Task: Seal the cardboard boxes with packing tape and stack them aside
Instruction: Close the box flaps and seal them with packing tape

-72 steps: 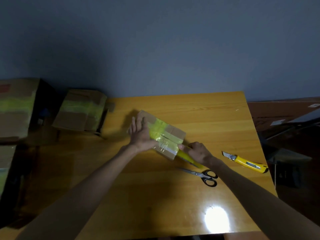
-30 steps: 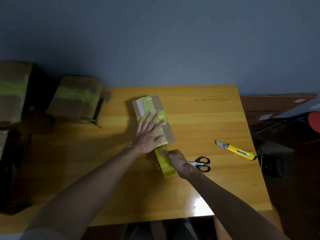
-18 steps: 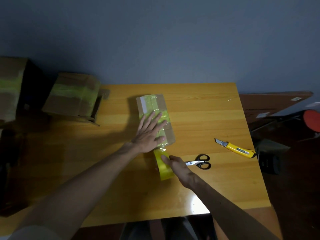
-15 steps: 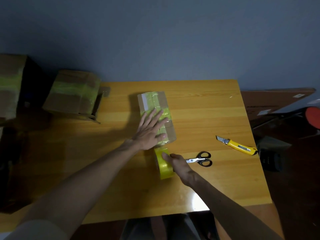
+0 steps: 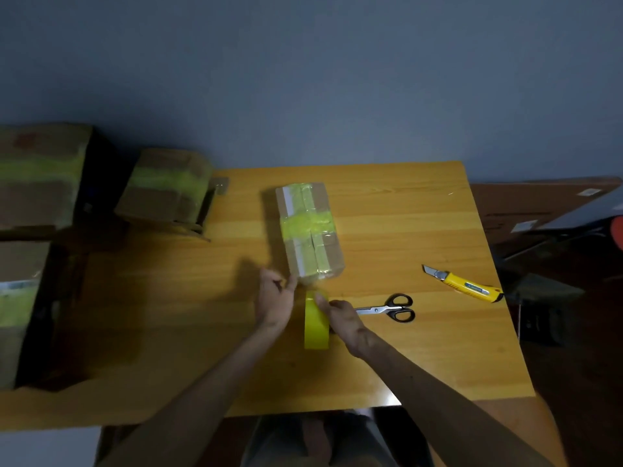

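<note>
Boxes: there were four brown cardboard boxes (image 5: 312,227) (image 5: 165,190) (image 5: 37,176) (image 5: 17,311).
Tape: there was one yellow roll of sticky tape (image 5: 316,326).
Scissors: there was one pair of black-handled metal scissors (image 5: 387,309).
Knife: there was one yellow plastic box knife (image 5: 467,287).
Table: there was one yellow wooden table (image 5: 421,348).
Hands: there were two bare hands (image 5: 274,301) (image 5: 340,316).

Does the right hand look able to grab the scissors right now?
Likely yes once freed: the scissors lie just beyond the right hand, nothing between, but it grips the tape roll.
</note>
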